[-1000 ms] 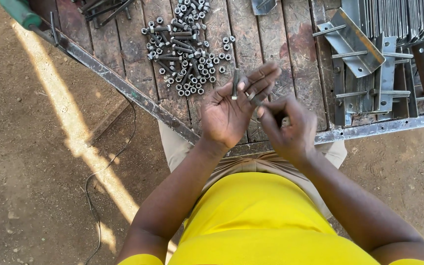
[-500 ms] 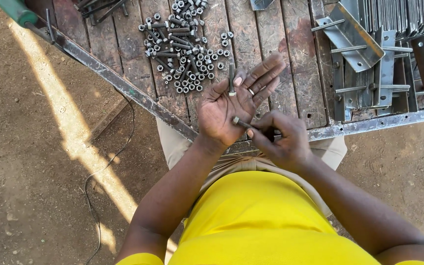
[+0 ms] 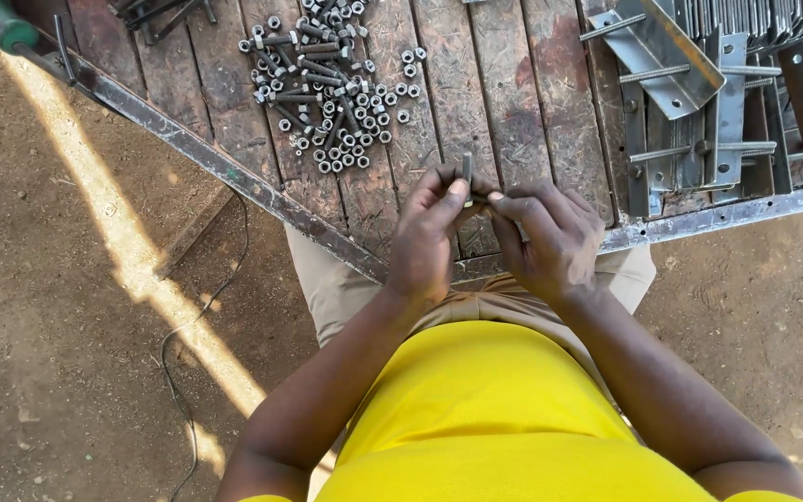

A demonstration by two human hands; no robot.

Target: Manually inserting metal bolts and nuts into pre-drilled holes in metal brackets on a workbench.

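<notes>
Left fingers [image 3: 446, 197] pinch bolt [image 3: 467, 170] upright; right fingers [image 3: 522, 209] closed at its base, contents unclear; best kept square over table [image 3: 504, 84].

The person wears a bright yellow shirt [image 3: 504, 418] with short sleeves that leave both arms bare from above the elbow. Below it show khaki trousers [image 3: 346, 288], plain and lightly creased. No gloves, rings or watch show on either hand.
</notes>
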